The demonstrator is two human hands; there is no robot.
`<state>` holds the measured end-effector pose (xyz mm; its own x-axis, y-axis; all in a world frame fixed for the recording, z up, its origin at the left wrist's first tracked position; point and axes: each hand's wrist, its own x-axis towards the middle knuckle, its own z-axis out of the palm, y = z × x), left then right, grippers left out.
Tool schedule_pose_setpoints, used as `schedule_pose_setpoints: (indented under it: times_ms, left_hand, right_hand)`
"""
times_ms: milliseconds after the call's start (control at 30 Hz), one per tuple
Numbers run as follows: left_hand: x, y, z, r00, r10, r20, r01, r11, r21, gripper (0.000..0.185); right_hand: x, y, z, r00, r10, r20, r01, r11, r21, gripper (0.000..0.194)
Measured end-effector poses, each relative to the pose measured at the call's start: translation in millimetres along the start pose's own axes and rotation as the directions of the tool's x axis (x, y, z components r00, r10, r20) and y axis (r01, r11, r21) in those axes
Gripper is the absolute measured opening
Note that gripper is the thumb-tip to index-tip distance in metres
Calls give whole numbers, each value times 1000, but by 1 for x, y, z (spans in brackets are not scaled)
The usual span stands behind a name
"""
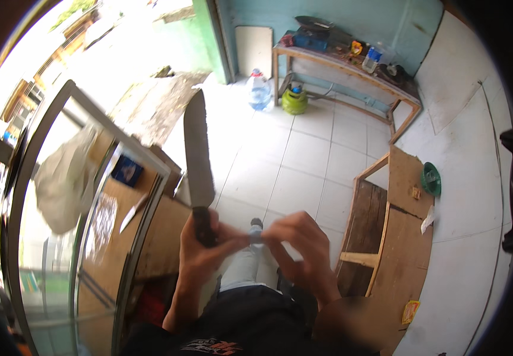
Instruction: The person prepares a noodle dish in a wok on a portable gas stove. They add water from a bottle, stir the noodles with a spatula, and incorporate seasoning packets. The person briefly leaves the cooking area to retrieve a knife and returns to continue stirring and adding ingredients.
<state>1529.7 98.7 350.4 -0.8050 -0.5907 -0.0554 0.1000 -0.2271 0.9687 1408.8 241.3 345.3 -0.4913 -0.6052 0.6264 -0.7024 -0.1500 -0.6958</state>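
Note:
My left hand [201, 251] is closed around the dark handle of a large knife [199, 151], whose broad blade points up and away from me. Between the fingertips of both hands is a small, greyish thing [255, 238], too blurred to name. My right hand [303, 249] pinches its right side with thumb and forefinger, and the left thumb and finger meet its left side. To the left, a smaller knife [132, 214] with a pale blade lies inside a glass display case, near a dark blue box [126, 170] and a clear, shiny plastic wrapper [101, 222].
The glass case's frame [154, 178] stands close on my left, with a pale plastic bag [65, 182]. A wooden bench [399, 249] is at my right, bearing a green bowl [431, 179]. Ahead stand a water jug [260, 92], a green gas cylinder [295, 101] and a cluttered table [341, 60].

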Motion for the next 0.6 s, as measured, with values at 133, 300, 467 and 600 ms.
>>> schedule_pose_setpoints:
  times_ms: [133, 300, 467, 600]
  left_hand:
    - [104, 33, 37, 884, 330, 330, -60, 781, -621, 43]
    - [235, 55, 116, 643, 634, 430, 105, 484, -869, 17]
    - [365, 59, 172, 488, 641, 592, 172, 595, -785, 17]
    - [464, 48, 218, 439, 586, 680, 266, 639, -722, 25]
  right_hand:
    - [91, 5, -52, 968, -250, -9, 245, 954, -174, 21]
    - [189, 50, -85, 867, -417, -274, 298, 873, -386, 20]
    - [252, 124, -95, 799, -294, -524, 15, 882, -472, 9]
    - [297, 207, -144, 815, -355, -458, 78, 850, -520, 4]
